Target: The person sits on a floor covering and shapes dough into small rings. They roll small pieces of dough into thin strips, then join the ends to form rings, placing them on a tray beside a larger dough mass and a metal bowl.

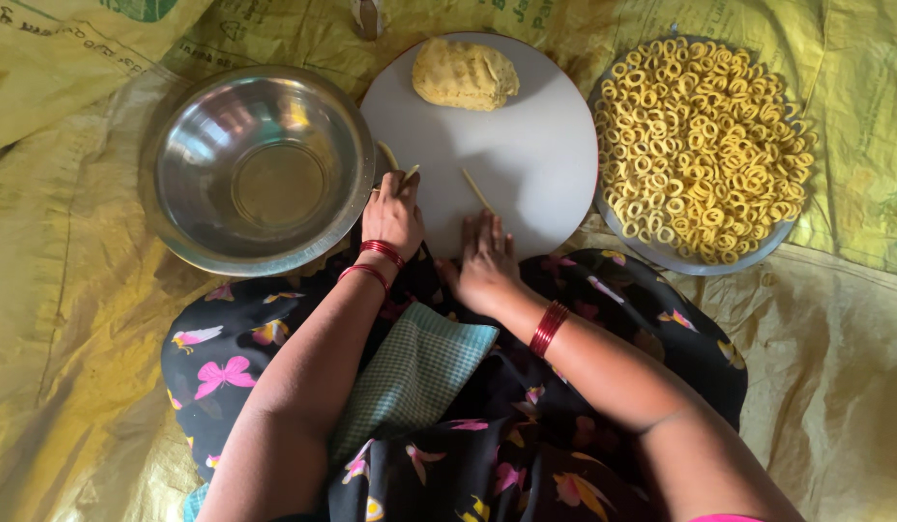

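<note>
Dough strip [476,189] lies on the round white board [545,145], just beyond the right hand [485,256], which rests flat and open at the board's near edge. Left hand [393,213] pinches another strip [408,174]. A dough lump [465,73] sits at the far side. Steel bowl [260,169] stands left; a plate [661,253] of rings [702,145] right.
</note>
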